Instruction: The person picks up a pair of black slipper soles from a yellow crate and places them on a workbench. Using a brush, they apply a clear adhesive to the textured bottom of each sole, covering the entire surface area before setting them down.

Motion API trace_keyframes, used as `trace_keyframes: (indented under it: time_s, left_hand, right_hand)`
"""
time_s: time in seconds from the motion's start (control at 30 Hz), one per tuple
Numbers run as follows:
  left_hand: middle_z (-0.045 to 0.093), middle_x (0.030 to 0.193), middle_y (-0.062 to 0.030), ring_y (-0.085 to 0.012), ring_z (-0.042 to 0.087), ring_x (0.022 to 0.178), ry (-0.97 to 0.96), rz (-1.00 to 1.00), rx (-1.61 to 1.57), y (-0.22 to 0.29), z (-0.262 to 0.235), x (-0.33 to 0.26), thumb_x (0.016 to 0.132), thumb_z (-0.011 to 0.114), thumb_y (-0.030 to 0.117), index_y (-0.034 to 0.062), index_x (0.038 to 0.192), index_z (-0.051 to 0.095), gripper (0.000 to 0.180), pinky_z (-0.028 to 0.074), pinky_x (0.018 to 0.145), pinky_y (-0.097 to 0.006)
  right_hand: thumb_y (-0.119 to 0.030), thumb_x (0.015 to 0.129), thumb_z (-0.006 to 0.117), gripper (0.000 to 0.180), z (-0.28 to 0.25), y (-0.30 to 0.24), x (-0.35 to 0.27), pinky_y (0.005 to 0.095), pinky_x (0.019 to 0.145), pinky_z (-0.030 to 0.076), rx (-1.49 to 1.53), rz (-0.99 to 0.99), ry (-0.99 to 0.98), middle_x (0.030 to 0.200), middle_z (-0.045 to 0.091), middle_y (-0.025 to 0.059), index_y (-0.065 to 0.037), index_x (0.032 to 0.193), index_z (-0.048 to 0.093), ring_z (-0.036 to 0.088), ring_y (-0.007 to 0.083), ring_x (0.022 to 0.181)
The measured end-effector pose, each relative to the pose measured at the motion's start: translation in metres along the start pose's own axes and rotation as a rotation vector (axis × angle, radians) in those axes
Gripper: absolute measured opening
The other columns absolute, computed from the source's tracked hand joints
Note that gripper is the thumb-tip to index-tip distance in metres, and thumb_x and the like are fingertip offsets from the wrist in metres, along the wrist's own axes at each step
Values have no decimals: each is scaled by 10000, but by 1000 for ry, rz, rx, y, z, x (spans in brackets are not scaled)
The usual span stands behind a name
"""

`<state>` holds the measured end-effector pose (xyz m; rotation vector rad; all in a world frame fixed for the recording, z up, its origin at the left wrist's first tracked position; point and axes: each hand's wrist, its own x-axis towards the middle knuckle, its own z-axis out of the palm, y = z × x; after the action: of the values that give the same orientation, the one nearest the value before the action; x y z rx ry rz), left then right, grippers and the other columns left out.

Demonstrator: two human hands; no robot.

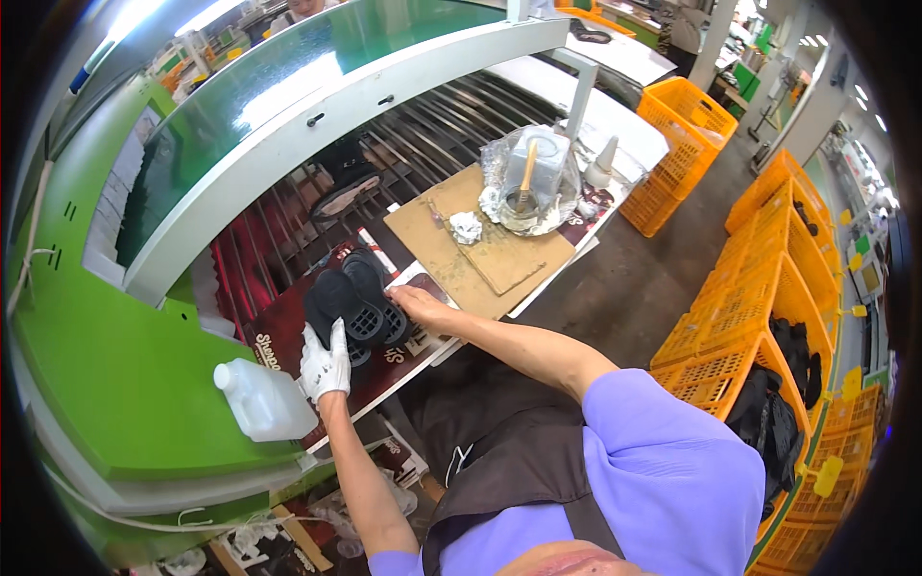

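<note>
Black rubber shoe soles (353,305), 2 stacked, lie on the near tabletop (288,331) left of the glue-stained cardboard (480,252). Gloved left hand (325,363) grips their near edge; bare right hand (415,303) rests flat on them. Glue brush (526,178) stands unused.

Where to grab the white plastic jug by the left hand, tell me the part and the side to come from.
Grip the white plastic jug across its flat body, coming from above. It lies on its side on the green ledge, capped neck pointing left, so the broad upper face is open. The gloved left hand sits just to its right, near the black shoe soles. The neck looks too short for a sure hold.
</note>
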<state>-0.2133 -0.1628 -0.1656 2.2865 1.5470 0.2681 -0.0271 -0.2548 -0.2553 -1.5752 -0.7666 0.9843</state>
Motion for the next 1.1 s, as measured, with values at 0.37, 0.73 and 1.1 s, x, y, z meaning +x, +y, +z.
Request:
trace_keyframes:
  time_s: [0.37, 0.73, 1.1]
  left_hand:
    - [517, 1246, -245, -404, 523, 1103, 26, 33, -54, -6, -2, -1, 835, 386, 672, 50, 1367, 385, 818, 401, 933, -467]
    - [548, 1200, -242, -400, 531, 1084, 86, 39, -93, -5, 3, 2, 842, 456, 613, 31, 1323, 437, 755, 400, 923, -465]
    - [492, 1294, -234, -334, 474, 1207, -87, 12, -429, -38, 8, 15, 885, 477, 525, -7, 1327, 432, 693, 346, 1017, -380]
  right_hand:
    - [-416, 933, 403, 475, -1, 2, 5, 281, 736, 411, 55, -12, 25, 901, 556, 39, 1, 1091, 566, 486, 132, 801]
    - [-372, 957, 404, 462, -10, -17, -6, 284, 841, 426, 174, 90, -72, 1010, 589, 66, 25, 1148, 543, 527, 142, 914]
    - [-385, 967, 405, 510, -14, 16, 9, 324, 910, 419, 169, -29, -222, 1125, 586, 143, 44, 1226, 503, 545, 197, 1022]
